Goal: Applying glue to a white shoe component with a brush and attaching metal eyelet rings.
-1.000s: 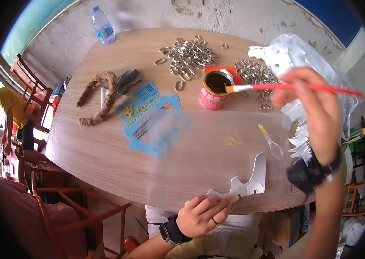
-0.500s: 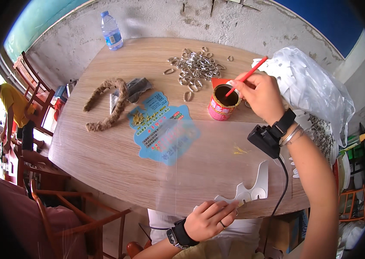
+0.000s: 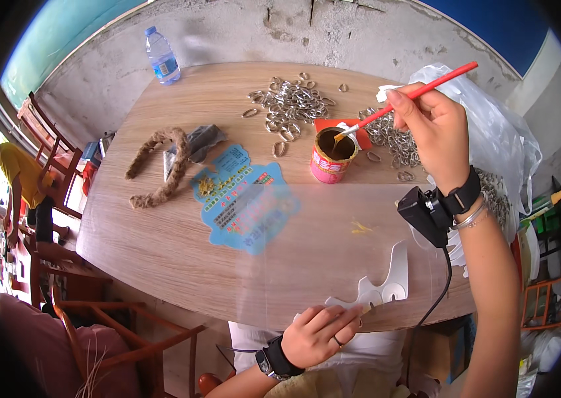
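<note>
My right hand (image 3: pixel 436 129) pinches a red-handled brush (image 3: pixel 420 89). The brush's bristles, wet with something yellowish, are at the mouth of a pink can (image 3: pixel 330 166) of dark liquid. At the table's near edge my left hand (image 3: pixel 320 336) holds the end of a white curved cut-out piece (image 3: pixel 386 286) under its fingers. That piece lies on a clear plastic sheet (image 3: pixel 313 265), which bears a few yellow smears. A black device with a cable (image 3: pixel 424 215) is strapped at my right wrist.
Silvery metal rings (image 3: pixel 290 103) lie piled behind the can, with more (image 3: pixel 393 139) at right. A plastic bag (image 3: pixel 496 126) stands far right. Left of the can are a blue cut-out card (image 3: pixel 244 209), a fuzzy brown strip (image 3: pixel 178 166) and a water bottle (image 3: pixel 163 60). Another person (image 3: pixel 18 172) is at far left.
My right hand has lifted the brush up and right, so its bristles now show at the can's mouth. My left hand stays on the white piece.
</note>
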`<action>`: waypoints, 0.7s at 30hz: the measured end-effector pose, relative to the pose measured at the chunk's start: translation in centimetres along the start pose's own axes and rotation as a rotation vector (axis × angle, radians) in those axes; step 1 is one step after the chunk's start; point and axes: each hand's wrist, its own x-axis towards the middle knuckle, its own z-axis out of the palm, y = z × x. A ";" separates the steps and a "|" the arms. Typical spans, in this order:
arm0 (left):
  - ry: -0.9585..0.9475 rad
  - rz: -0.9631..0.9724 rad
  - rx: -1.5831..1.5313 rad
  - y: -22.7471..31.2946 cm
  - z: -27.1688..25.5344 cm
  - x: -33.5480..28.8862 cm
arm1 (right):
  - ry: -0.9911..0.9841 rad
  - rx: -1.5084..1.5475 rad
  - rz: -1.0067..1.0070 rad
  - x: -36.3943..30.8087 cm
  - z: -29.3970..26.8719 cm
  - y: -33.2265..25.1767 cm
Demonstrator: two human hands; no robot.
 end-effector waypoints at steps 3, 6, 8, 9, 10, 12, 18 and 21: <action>0.008 -0.002 0.004 0.0 0.1 0.0 | -0.028 -0.055 -0.047 -1.4 -0.2 -0.4; 0.015 -0.009 0.009 0.1 0.1 0.0 | -0.057 -0.100 -0.092 -3.0 -0.5 -0.7; 0.023 -0.007 -0.001 0.1 0.2 0.0 | -0.074 -0.163 -0.146 -3.9 -0.9 -0.7; 0.026 -0.007 -0.006 0.0 0.2 -0.1 | -0.064 -0.179 -0.186 -4.3 -1.0 -1.0; 0.030 -0.006 -0.012 0.0 0.3 -0.1 | -0.067 -0.175 -0.175 -4.7 -1.1 -1.3; 0.032 -0.014 -0.026 0.0 0.4 0.0 | -0.068 -0.172 -0.151 -5.5 -1.7 -2.2; 0.021 0.003 -0.001 0.0 0.5 0.2 | -0.024 0.262 0.159 -9.8 -4.9 -6.4; 0.020 -0.014 0.042 -0.2 0.1 -0.4 | 0.176 0.294 0.161 -13.2 -6.0 -8.3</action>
